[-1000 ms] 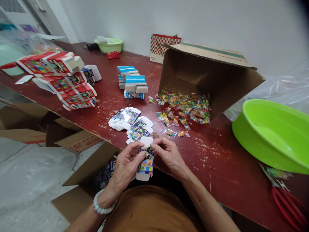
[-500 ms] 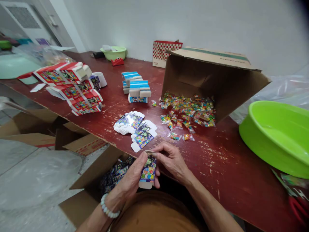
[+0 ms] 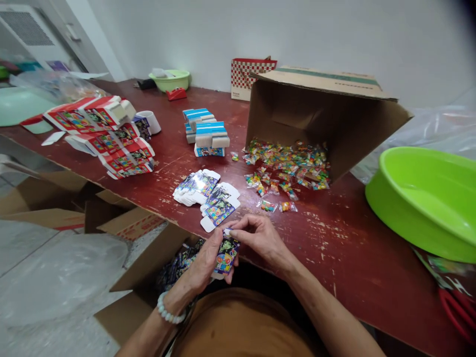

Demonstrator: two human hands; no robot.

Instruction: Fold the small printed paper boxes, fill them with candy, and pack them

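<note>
My left hand [image 3: 206, 260] is wrapped round a small printed paper box [image 3: 226, 254], held upright near the front edge of the red table [image 3: 345, 258]. My right hand [image 3: 260, 238] pinches the box's top end, pressing its flap. Just beyond my hands lie flat, unfolded boxes [image 3: 208, 193] of the same print in a loose pile. Further back, small candy packets [image 3: 286, 166] spill from a cardboard carton [image 3: 320, 114] lying on its side.
A lime green basin [image 3: 424, 203] sits at the right. Stacks of red boxes [image 3: 107, 136] and blue-topped boxes [image 3: 206, 131] stand at the left and middle. An open carton [image 3: 148, 277] with folded boxes sits on the floor below the table edge. A green bowl [image 3: 169, 79] stands far back.
The box's top flap stood open a second ago; it is now folded down under my right fingers. Both hands stay at the table edge, and the view has shifted slightly.
</note>
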